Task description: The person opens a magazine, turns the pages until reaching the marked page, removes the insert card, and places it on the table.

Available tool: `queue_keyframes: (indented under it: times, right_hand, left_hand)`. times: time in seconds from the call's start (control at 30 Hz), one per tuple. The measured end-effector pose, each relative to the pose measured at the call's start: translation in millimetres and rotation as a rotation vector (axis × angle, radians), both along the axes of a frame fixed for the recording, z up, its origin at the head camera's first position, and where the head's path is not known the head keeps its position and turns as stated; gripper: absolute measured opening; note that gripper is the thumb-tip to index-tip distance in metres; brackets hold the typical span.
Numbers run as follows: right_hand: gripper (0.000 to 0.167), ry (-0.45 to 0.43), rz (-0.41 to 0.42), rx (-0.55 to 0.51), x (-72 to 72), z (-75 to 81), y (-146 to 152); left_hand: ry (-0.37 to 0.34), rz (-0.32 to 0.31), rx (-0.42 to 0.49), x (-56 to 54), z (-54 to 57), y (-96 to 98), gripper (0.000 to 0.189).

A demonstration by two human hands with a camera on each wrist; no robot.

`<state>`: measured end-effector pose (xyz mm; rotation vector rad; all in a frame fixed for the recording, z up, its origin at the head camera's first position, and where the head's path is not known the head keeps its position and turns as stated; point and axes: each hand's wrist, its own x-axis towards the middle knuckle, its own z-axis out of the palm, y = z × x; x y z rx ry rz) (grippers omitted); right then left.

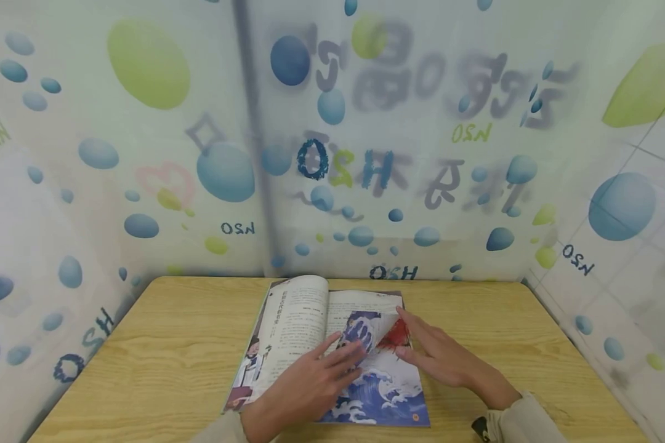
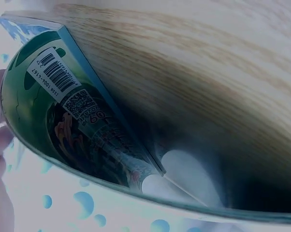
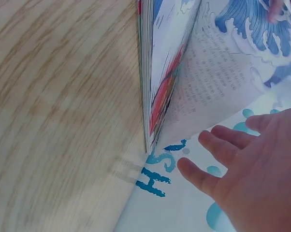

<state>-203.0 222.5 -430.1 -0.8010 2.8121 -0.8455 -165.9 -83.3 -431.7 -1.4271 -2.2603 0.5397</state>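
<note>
An open magazine (image 1: pixel 296 314) lies on the wooden table, its left page printed with text and its right side showing a blue wave picture. One page (image 1: pixel 360 326) is raised and curled, with red artwork showing under it. My left hand (image 1: pixel 318 381) lies over the lower middle, its extended fingers at the curled page; whether they touch it is unclear. On the right, my right hand (image 1: pixel 449 357) has its fingers extended beside that page's outer edge. The right wrist view shows its fingers apart from the paper. A barcode marks the green back cover (image 2: pixel 34 113) in the left wrist view.
The pale wooden table (image 1: pixel 161 344) extends on both sides of the magazine. Behind it hangs a whitish curtain (image 1: pixel 199 74) with blue and green dots and lettering, and similar sheets enclose the left and right sides.
</note>
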Motion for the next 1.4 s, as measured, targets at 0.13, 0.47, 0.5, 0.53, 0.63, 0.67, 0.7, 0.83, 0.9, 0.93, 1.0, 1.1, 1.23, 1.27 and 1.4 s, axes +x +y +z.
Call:
queue_keyframes:
  times: [0.13, 0.47, 0.5, 0.53, 0.63, 0.67, 0.7, 0.83, 0.9, 0.93, 1.0, 1.1, 1.23, 1.27, 1.4]
  right_hand:
    - [0.083, -0.065, -0.026, 0.012, -0.3, -0.2, 2.6]
    - [0.108, -0.138, 0.183, 0.164, 2.3, -4.2, 8.1]
    - [0.11, -0.15, 0.195, 0.178, 3.3, -5.0, 8.4]
    - [0.11, -0.167, 0.204, 0.18, 4.3, -5.9, 8.3]
    - [0.108, -0.188, 0.199, 0.21, 7.7, -8.9, 8.5]
    - [0.108, -0.179, 0.196, 0.224, 8.7, -9.6, 8.5]
    - [0.108, -0.166, 0.198, 0.235, 9.3, -10.2, 8.5]
    - [0.109, -0.098, 0.224, 0.252, 9.4, -11.9, 8.4]
    - [0.109, -0.085, 0.23, 0.256, 8.9, -12.0, 8.4]
    - [0.108, -0.083, 0.23, 0.257, 8.8, -12.1, 8.5]
    - [0.108, -0.088, 0.228, 0.255, 9.1, -11.6, 8.8]
    - [0.107, -0.096, 0.225, 0.247, 9.7, -10.7, 9.0]
    - [0.107, -0.091, 0.226, 0.235, 10.8, -9.9, 9.4]
    - [0.107, -0.089, 0.227, 0.234, 11.0, -9.8, 9.6]
    - [0.108, -0.079, 0.237, 0.223, 10.9, -11.3, 10.5]
  left_hand:
    - [0.015, 0.027, -0.025, -0.3, 0.3, -0.8, 0.043]
    - [-0.002, 0.059, -0.022, -1.3, 3.0, -3.9, 0.038]
    - [-0.003, 0.057, -0.021, -1.7, 3.4, -4.2, 0.037]
    - [-0.005, 0.057, -0.02, -1.9, 3.9, -4.5, 0.036]
    - [-0.027, 0.055, -0.014, -2.2, 5.1, -5.9, 0.033]
    - [-0.037, 0.057, -0.014, -2.2, 5.3, -6.4, 0.032]
    - [-0.047, 0.057, -0.013, -2.1, 5.6, -6.9, 0.031]
    - [-0.087, 0.062, -0.01, -1.8, 6.2, -8.5, 0.025]
    - [-0.1, 0.065, -0.009, -1.8, 6.2, -8.8, 0.023]
    - [-0.105, 0.066, -0.009, -1.8, 6.3, -8.9, 0.022]
    - [-0.114, 0.068, -0.009, -1.7, 6.5, -9.1, 0.021]
    - [-0.122, 0.069, -0.004, -1.5, 7.0, -9.2, 0.02]
    - [-0.146, 0.087, 0.027, -1.0, 7.6, -9.1, 0.022]
    - [-0.158, 0.095, 0.038, -0.9, 7.8, -9.0, 0.022]
    - [-0.193, 0.129, 0.076, -1.0, 7.6, -8.4, 0.023]
